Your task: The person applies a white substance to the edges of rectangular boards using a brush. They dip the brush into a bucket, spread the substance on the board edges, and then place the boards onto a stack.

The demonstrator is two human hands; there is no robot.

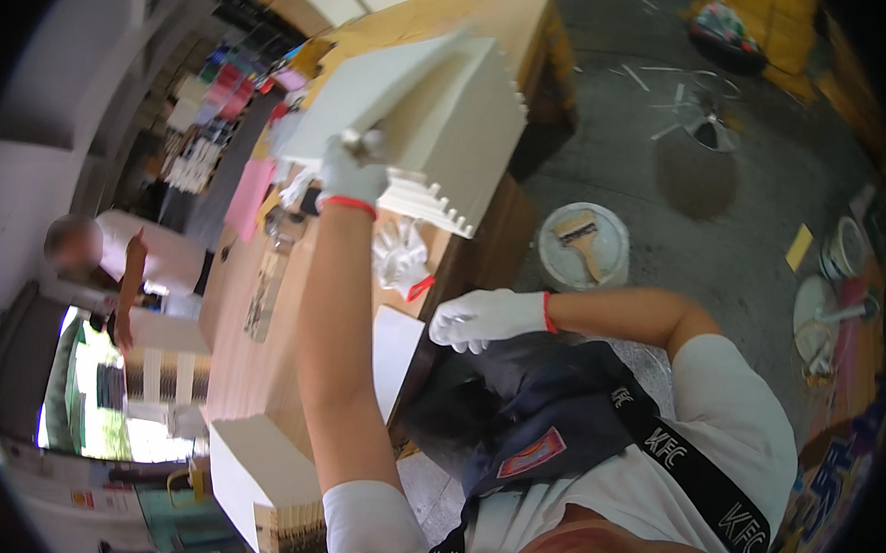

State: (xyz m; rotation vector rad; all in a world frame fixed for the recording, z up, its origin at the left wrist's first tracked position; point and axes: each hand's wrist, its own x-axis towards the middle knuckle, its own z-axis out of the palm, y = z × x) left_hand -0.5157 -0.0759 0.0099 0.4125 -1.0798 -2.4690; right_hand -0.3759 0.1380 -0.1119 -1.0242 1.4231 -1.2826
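My left hand, in a white glove with a red cuff, reaches far forward over a stack of white boards. Its fingers are closed at a long pale strip-like thing, smeared by motion, which slants up across the stack; its kind is unclear. My right hand, gloved likewise, hovers by the near table edge with fingers curled in and nothing visible in them. Between the hands, a spare pair of white gloves lies on the wooden table. Nearer to me is a white sheet.
On the floor right of the table stands a white bucket with a wide brush across it. A standing fan is farther off. Another stack of boards sits at the lower left. Beyond the table, a person stands.
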